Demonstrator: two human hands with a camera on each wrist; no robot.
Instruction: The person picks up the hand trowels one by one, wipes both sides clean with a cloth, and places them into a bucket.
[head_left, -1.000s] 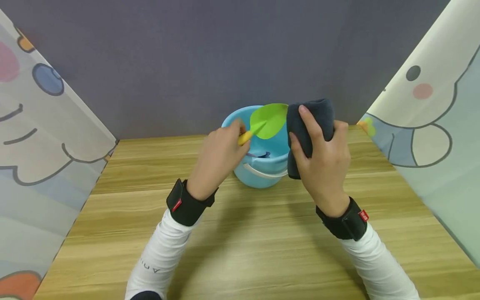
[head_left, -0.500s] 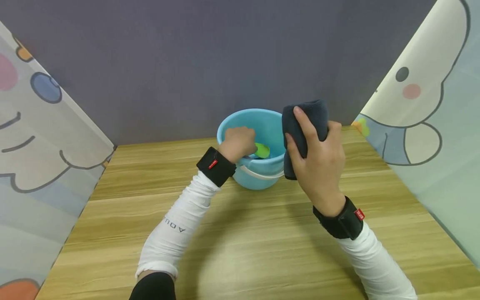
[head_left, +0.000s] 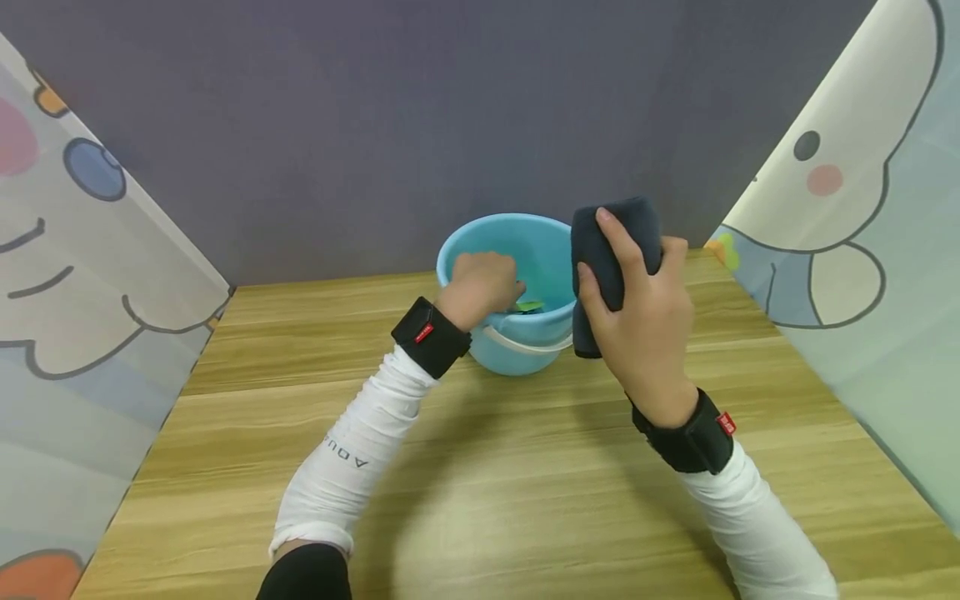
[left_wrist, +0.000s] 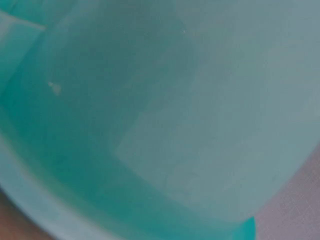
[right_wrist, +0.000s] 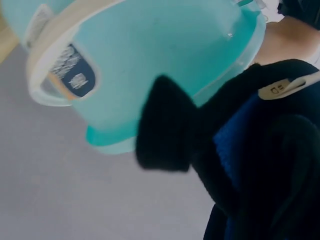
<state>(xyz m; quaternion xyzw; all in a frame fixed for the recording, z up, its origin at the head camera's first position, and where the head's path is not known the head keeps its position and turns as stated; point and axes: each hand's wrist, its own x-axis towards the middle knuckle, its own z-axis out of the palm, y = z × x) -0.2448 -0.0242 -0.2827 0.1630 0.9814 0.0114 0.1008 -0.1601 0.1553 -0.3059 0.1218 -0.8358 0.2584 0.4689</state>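
Note:
A light blue bucket (head_left: 517,354) with a white handle (head_left: 525,344) stands at the back of the wooden table (head_left: 480,483). My left hand (head_left: 487,282) reaches over the rim into it, fingers curled down on a toy shovel; only a bit of the green blade (head_left: 529,306) shows by the fingers. The left wrist view is filled by the bucket's inner wall (left_wrist: 150,125). My right hand (head_left: 637,321) holds a rolled dark cloth (head_left: 618,229) upright beside the bucket's right rim. In the right wrist view the cloth (right_wrist: 250,150) hangs close to the bucket's outer wall (right_wrist: 150,50).
A dark grey wall (head_left: 450,108) stands right behind the bucket. Cartoon-printed panels close in the left side (head_left: 90,275) and the right side (head_left: 862,233). Bare wooden tabletop stretches in front of the bucket, between my two forearms.
My left hand has carried the green shovel from above the rim down into the bucket. The right hand with the cloth has barely shifted.

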